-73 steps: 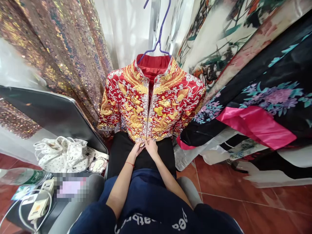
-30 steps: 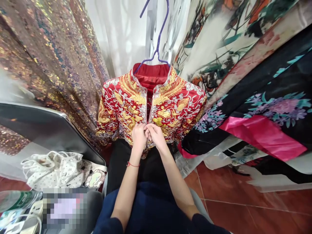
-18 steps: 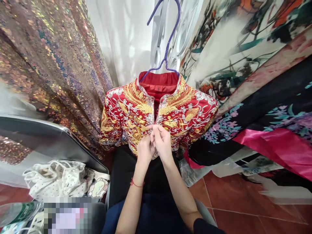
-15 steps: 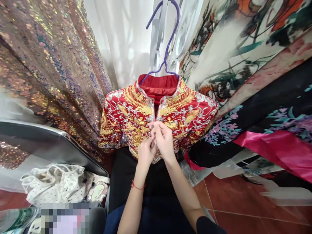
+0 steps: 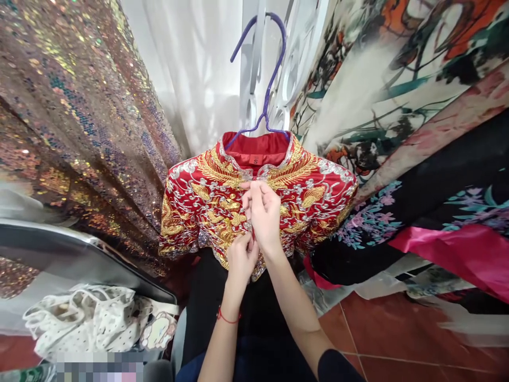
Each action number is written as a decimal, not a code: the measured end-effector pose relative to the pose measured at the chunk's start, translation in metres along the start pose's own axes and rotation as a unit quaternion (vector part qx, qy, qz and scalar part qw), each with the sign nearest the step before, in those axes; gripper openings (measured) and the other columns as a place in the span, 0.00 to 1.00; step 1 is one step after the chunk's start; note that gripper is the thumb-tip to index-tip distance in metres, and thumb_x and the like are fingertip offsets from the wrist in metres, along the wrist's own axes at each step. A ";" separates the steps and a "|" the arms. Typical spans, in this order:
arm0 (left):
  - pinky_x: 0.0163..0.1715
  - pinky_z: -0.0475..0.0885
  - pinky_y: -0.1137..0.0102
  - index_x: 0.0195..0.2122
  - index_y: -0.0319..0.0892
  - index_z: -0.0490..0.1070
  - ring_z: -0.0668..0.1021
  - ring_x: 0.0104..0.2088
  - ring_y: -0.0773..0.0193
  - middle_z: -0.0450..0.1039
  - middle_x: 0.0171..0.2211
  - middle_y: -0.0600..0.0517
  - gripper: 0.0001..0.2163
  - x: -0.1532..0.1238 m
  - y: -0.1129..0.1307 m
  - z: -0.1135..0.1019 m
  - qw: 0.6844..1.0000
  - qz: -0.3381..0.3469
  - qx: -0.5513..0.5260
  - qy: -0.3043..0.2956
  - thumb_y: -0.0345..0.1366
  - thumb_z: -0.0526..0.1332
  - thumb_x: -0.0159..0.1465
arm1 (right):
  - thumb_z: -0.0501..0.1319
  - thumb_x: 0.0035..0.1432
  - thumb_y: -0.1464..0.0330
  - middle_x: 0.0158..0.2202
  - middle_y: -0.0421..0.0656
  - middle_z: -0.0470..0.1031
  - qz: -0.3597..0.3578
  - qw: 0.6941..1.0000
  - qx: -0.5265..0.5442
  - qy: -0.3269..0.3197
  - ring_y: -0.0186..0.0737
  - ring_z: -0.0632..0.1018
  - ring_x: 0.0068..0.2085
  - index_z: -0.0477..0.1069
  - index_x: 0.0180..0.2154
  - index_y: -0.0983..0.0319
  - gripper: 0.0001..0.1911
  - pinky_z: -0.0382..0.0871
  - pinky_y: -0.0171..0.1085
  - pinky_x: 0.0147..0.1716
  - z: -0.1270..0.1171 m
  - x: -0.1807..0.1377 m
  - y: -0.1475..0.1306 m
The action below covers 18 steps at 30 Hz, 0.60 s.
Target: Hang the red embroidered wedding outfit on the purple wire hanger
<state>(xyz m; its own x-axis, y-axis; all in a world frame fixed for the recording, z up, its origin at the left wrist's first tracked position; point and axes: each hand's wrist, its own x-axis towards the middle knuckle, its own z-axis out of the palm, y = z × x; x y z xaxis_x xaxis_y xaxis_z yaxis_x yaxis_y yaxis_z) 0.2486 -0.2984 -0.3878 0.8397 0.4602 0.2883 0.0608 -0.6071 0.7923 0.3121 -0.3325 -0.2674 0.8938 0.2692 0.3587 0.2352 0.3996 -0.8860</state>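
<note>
A short-sleeved red jacket (image 5: 306,183) with gold and silver embroidery hangs before me on a purple wire hanger (image 5: 267,106). A small red size label marked S (image 5: 255,159) shows inside its stand collar. Just below the collar, my right hand (image 5: 263,212) pinches the jacket at its front opening, whose edges lie close together there. My left hand (image 5: 240,260), with a red string (image 5: 228,317) round the wrist, is closed on the same front lower down, near the hem. Any small fastener between my fingers is hidden.
A sequined curtain (image 5: 119,132) hangs at left, above a dark chair back (image 5: 99,254). White polka-dot cloth (image 5: 87,323) lies at lower left. The hanger hooks on a white openwork stand (image 5: 250,69). Painted fabric (image 5: 358,95) and a black floral garment (image 5: 421,201) hang at right over red floor tiles (image 5: 389,329).
My right hand has moved up the front toward the collar, and the neck opening has drawn together. My left hand has come lower. The jacket appears slightly lower in view.
</note>
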 end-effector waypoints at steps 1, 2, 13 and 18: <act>0.28 0.58 0.71 0.22 0.45 0.55 0.69 0.26 0.64 0.63 0.22 0.54 0.09 0.001 0.000 0.000 1.000 0.000 -0.005 -0.002 0.31 0.55 0.57 | 0.56 0.67 0.58 0.19 0.31 0.65 -0.004 1.000 0.001 -0.002 0.24 0.59 0.15 0.69 0.34 0.60 0.14 0.50 0.30 0.14 -0.001 0.000 -0.001; 0.28 0.58 0.71 0.22 0.45 0.54 0.69 0.26 0.64 0.62 0.22 0.54 0.09 0.002 -0.001 0.000 1.000 -0.001 -0.008 -0.007 0.31 0.56 0.57 | 0.55 0.68 0.58 0.19 0.32 0.66 -0.006 1.000 -0.002 -0.005 0.24 0.59 0.15 0.69 0.35 0.60 0.14 0.51 0.30 0.14 -0.002 0.000 -0.002; 0.28 0.57 0.73 0.24 0.44 0.52 0.65 0.24 0.68 0.58 0.21 0.58 0.14 -0.002 -0.014 0.000 0.998 -0.020 0.021 -0.047 0.35 0.55 0.64 | 0.60 0.64 0.55 0.16 0.34 0.65 0.023 0.992 -0.128 0.007 0.27 0.64 0.16 0.73 0.27 0.61 0.20 0.57 0.31 0.17 -0.023 -0.003 0.014; 0.30 0.65 0.74 0.30 0.44 0.63 0.72 0.25 0.69 0.67 0.24 0.58 0.09 0.013 0.005 -0.027 0.998 0.055 0.013 -0.028 0.38 0.57 0.69 | 0.63 0.61 0.54 0.15 0.35 0.65 0.007 0.976 -0.216 -0.015 0.29 0.65 0.18 0.70 0.19 0.61 0.24 0.59 0.33 0.21 -0.039 0.005 0.005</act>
<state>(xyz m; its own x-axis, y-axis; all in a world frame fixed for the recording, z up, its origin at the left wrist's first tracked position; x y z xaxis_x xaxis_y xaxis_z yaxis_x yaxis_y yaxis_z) 0.2448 -0.2780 -0.3658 0.8705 0.3533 0.3427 -0.0206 -0.6695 0.7425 0.3324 -0.3632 -0.2815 0.8880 0.2995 0.3489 0.3685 -0.0098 -0.9296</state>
